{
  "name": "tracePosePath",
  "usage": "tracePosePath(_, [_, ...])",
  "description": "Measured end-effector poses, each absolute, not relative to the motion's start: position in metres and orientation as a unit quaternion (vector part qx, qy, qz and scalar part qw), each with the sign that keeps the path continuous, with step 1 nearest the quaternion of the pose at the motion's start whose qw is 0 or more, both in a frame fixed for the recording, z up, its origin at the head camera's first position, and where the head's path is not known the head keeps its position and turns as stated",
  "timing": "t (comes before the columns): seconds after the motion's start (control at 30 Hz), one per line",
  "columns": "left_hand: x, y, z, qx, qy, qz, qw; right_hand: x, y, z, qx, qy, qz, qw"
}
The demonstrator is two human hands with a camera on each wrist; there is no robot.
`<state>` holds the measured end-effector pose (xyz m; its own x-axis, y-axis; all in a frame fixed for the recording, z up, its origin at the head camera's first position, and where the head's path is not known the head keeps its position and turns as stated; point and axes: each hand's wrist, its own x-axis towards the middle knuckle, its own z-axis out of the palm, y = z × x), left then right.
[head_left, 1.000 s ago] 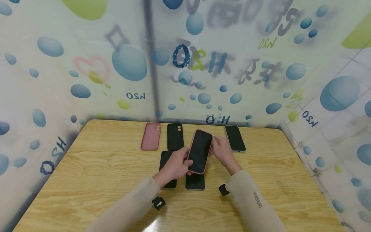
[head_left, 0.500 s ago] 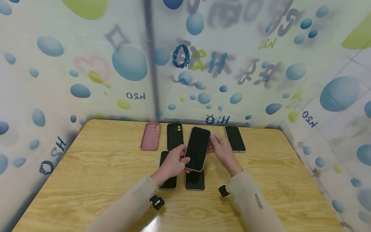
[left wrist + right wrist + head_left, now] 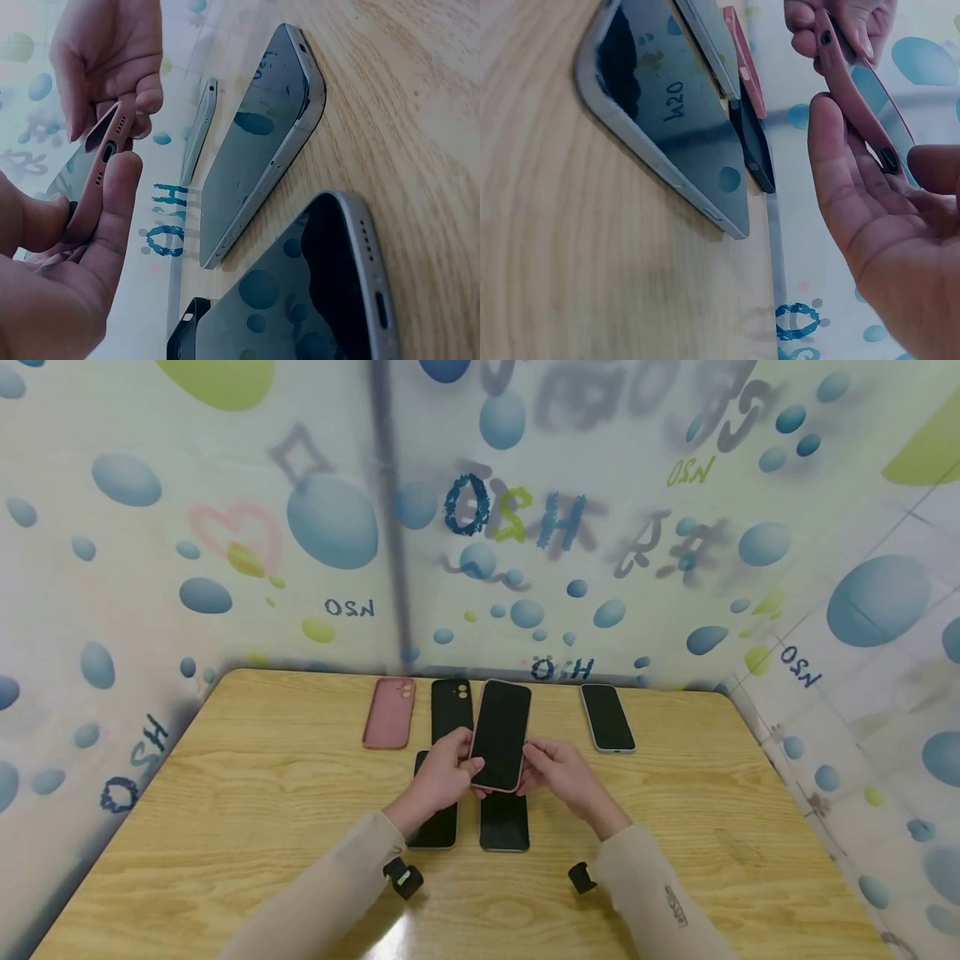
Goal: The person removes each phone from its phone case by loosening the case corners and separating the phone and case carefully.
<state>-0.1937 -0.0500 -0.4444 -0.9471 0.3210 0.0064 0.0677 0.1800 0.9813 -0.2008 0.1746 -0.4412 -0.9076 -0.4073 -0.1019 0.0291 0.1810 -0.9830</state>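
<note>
A phone in a pink phone case (image 3: 502, 735) is held above the table, its dark screen facing up. My left hand (image 3: 442, 775) grips its lower left side, thumb on the front and fingers underneath. At the lower right edge, my right hand (image 3: 566, 777) holds it between thumb and fingers. The left wrist view shows the case's bottom edge (image 3: 90, 199) with its charging port opening and speaker holes. In the right wrist view the case's side (image 3: 851, 94) appears, with a button cutout. The back of the case is hidden.
Two phones lie below the hands: a left one (image 3: 437, 827) and a right one (image 3: 504, 828). Behind them are a pink case (image 3: 389, 713) and a black case (image 3: 452, 706). Another phone (image 3: 608, 718) lies at the back right. A patterned curtain (image 3: 315, 635) borders the wooden table (image 3: 262, 777).
The held phone has shifted left and away from me and turned a little straighter. My right hand has slid down its right edge toward the lower corner.
</note>
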Motion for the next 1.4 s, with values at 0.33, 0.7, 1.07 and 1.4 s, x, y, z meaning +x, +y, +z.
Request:
tracePosePath(0.33, [-0.196, -0.052, -0.441, 0.127, 0.765, 0.623, 0.105, -0.191, 0.172, -0.442, -0.128, 0.745, -0.625, 0.196])
tracePosePath(0.7, [-0.197, -0.053, -0.439, 0.122, 0.759, 0.63, 0.108, -0.188, 0.172, -0.446, -0.153, 0.739, -0.623, 0.207])
tracePosePath(1.07, [-0.196, -0.05, -0.44, 0.142, 0.772, 0.612, 0.094, -0.188, 0.168, -0.452, -0.137, 0.718, -0.647, 0.219])
tracePosePath(1.4, [-0.196, -0.045, -0.445, 0.154, 0.786, 0.594, 0.076, -0.187, 0.164, -0.457, -0.091, 0.721, -0.657, 0.2])
